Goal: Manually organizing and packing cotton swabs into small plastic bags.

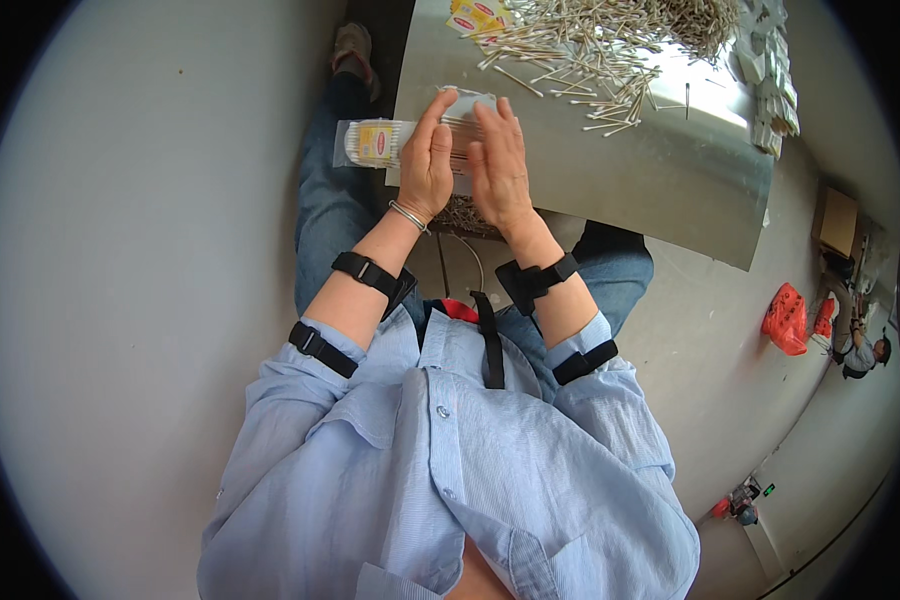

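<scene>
At the near left corner of the metal table, a bundle of cotton swabs [460, 133] lies between my two hands, with whitish, shiny wrapping at its far end. My left hand [428, 160] is cupped along the bundle's left side, its fingers reaching forward and its thumb raised. On the other side, my right hand [500, 165] has its fingers stretched out and apart, slightly blurred, close against the bundle. Whether they press on it I cannot tell. Just left of my left hand, a clear pack of cotton swabs [375, 143] with a yellow label sticks out past the table edge.
Loose cotton swabs [610, 60] are heaped across the far part of the metal table [660, 190]. Yellow labels [478, 15] lie at the far left, and clear packs [773, 90] line the right edge. More swabs [460, 213] sit below the near edge. A red bag [786, 320] stands on the floor.
</scene>
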Available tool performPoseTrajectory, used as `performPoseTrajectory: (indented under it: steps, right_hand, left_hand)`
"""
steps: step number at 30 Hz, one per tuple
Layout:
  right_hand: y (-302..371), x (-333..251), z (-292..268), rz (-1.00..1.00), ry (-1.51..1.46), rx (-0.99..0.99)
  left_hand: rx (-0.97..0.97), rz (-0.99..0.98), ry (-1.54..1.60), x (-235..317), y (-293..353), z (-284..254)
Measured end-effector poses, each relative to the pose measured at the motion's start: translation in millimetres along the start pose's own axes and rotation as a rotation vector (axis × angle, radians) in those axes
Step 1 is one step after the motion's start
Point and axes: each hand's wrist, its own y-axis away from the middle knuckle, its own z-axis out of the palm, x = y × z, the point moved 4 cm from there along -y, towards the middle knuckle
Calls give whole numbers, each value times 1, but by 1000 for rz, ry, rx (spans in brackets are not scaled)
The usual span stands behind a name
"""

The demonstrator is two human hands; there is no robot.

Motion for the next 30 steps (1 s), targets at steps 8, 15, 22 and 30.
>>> performPoseTrajectory:
  steps: [8,15,22,30]
  right_hand:
    - [-5,1,3,165,-510,227]
    - [-8,6,8,172,-628,243]
    - [4,4,-13,11,-44,49]
    - [17,6,6,-130,594,-326]
  left_hand:
    - [61,25,-74,10,-1,-1]
    - [76,4,-79,7,0,1]
    - [151,7,-20,2,1,-1]
    - [145,-21,30,2,-2,2]
